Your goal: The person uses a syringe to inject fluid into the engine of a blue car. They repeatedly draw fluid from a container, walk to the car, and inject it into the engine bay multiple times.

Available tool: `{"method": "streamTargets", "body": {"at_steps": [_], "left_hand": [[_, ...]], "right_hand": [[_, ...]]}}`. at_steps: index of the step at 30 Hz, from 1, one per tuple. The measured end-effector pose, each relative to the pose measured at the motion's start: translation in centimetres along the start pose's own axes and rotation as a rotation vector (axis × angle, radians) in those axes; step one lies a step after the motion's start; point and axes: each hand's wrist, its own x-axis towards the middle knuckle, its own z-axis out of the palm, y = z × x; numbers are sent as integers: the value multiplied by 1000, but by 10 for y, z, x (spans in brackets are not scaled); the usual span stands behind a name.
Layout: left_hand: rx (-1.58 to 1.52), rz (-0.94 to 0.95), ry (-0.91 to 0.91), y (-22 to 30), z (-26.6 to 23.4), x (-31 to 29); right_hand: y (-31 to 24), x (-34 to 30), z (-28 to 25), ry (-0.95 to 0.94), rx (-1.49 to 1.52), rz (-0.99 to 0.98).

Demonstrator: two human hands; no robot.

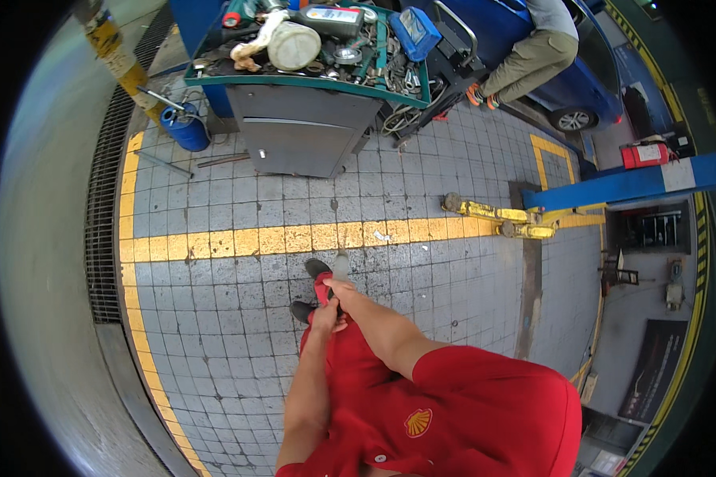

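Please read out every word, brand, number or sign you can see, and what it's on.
Grey bottle: printed label; I won't copy its wording.
Red shirt: yellow fan-shaped emblem, no words visible.
Dark wall board: markings too small to read.
Red container: white label, too small.
Blue beam: white sheet, unreadable.

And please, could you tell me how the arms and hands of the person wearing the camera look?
Both the left hand and the right hand are bare, without gloves. The forearms are uncovered, and no watch or bracelet shows on them. The red shirt has short sleeves, plain where visible. The hands are too small here to tell about rings.
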Motion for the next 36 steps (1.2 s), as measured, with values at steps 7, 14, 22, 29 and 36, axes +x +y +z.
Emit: {"method": "streamTargets", "body": {"at_steps": [7,14,22,29,36], "left_hand": [[36,-87,-30,-10,38,84],[292,26,3,-5,56,143],[138,-138,-154,-16,74,185],[822,537,65,-120,51,161],[534,128,210,-3,36,19]], "right_hand": [[15,72,-45,114,194,137],[12,139,-44,143,322,195],[3,164,-59,144,318,204],[10,175,-84,140,254,195],[-11,150,-71,111,218,288]]}}
